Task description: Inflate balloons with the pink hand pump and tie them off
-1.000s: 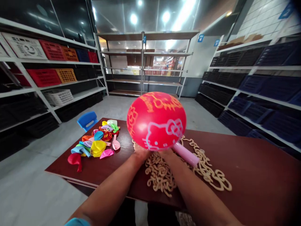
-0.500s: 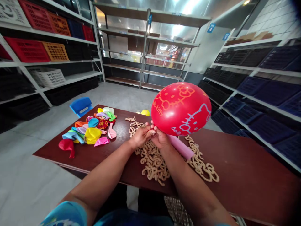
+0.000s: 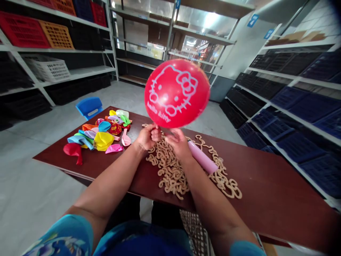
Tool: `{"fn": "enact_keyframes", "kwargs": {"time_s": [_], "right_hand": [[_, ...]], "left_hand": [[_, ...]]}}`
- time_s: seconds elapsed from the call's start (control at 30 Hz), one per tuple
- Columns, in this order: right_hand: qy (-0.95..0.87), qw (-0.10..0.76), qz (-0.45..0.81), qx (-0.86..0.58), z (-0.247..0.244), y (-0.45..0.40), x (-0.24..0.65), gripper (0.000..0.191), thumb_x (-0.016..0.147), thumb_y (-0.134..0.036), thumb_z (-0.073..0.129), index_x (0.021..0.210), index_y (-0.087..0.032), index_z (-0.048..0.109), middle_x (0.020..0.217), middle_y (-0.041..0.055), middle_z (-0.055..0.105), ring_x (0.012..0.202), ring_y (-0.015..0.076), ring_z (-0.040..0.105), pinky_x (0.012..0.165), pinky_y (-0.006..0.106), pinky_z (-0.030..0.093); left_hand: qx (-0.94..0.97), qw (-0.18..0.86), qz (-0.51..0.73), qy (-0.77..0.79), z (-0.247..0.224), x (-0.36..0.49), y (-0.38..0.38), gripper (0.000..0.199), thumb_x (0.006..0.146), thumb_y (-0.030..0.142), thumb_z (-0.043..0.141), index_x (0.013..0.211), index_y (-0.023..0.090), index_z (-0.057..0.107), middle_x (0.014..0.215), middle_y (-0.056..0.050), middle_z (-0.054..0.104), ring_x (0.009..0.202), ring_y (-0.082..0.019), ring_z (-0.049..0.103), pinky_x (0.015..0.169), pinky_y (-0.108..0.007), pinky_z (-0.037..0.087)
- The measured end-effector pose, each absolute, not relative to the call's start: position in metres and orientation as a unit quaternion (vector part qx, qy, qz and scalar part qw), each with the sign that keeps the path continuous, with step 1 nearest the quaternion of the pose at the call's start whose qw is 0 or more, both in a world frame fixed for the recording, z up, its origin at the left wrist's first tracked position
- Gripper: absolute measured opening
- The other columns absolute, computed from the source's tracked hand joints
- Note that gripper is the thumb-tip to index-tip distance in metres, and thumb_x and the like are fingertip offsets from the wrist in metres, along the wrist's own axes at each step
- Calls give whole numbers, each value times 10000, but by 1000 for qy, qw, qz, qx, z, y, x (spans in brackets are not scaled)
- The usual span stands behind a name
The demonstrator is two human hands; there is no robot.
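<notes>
A blown-up red balloon (image 3: pixel 178 93) with a white cat drawing and lettering stands above my hands. My left hand (image 3: pixel 148 137) is closed, its fingers pinching the balloon's neck at the lower left. Just below the balloon, my right hand (image 3: pixel 179 144) has its thumb and fingers apart and holds nothing that I can see. Beneath both hands lies a heap of tan curly, worm-shaped pieces (image 3: pixel 170 167). Close to my right wrist a pink cylinder (image 3: pixel 202 156), apparently a balloon pump, rests among them.
Several limp balloons (image 3: pixel 103 141) are piled on the left of the dark red table (image 3: pixel 261 181). A blue chair (image 3: pixel 89 107) stands beyond its far left edge. Racks hold crates on the left (image 3: pixel 57 34) and dark bins on the right (image 3: pixel 298 103).
The balloon has moved left and turned, showing a different cat drawing. My right hand has come away from my left hand and spread its fingers; my left hand still pinches the neck.
</notes>
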State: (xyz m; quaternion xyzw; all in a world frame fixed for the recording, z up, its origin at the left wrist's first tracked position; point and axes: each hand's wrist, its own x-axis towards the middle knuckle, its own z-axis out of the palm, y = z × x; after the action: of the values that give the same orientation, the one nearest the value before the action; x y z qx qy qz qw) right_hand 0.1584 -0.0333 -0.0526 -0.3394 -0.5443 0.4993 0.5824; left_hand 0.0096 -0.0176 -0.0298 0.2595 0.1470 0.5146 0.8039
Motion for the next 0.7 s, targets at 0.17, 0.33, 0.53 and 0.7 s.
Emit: {"fn": "enact_keyframes", "kwargs": {"time_s": [0.17, 0.33, 0.53, 0.7], "right_hand": [[-683, 512, 214, -475, -56, -31, 174, 194, 762, -366, 542, 836, -204, 620, 806, 20, 629, 770, 154, 563, 761, 329, 435], [-836, 340, 45, -428, -57, -36, 167, 135, 685, -351, 639, 672, -216, 645, 828, 36, 615, 863, 194, 510, 853, 386, 360], [-719, 497, 218, -435, -53, -34, 170, 191, 790, -352, 525, 756, -206, 644, 790, 19, 628, 780, 155, 545, 772, 324, 407], [-533, 636, 436, -349, -47, -34, 172, 190, 787, -349, 531, 749, -192, 630, 827, 13, 633, 697, 112, 564, 606, 246, 423]], "left_hand": [[158, 769, 617, 63, -32, -12, -4, 206, 859, 204, 426, 668, 136, 462, 488, 59, 268, 393, -39, 307, 387, -162, 245], [118, 761, 635, 63, -40, -16, 0, 206, 867, 227, 432, 683, 141, 472, 490, 55, 301, 408, -43, 338, 392, -162, 262], [110, 766, 631, 63, -36, -15, 0, 225, 874, 237, 410, 688, 137, 488, 506, 40, 348, 414, -49, 351, 381, -164, 259], [133, 798, 583, 82, -35, -12, -2, 205, 864, 248, 427, 717, 129, 504, 575, 12, 433, 426, -46, 367, 365, -146, 257]]}}
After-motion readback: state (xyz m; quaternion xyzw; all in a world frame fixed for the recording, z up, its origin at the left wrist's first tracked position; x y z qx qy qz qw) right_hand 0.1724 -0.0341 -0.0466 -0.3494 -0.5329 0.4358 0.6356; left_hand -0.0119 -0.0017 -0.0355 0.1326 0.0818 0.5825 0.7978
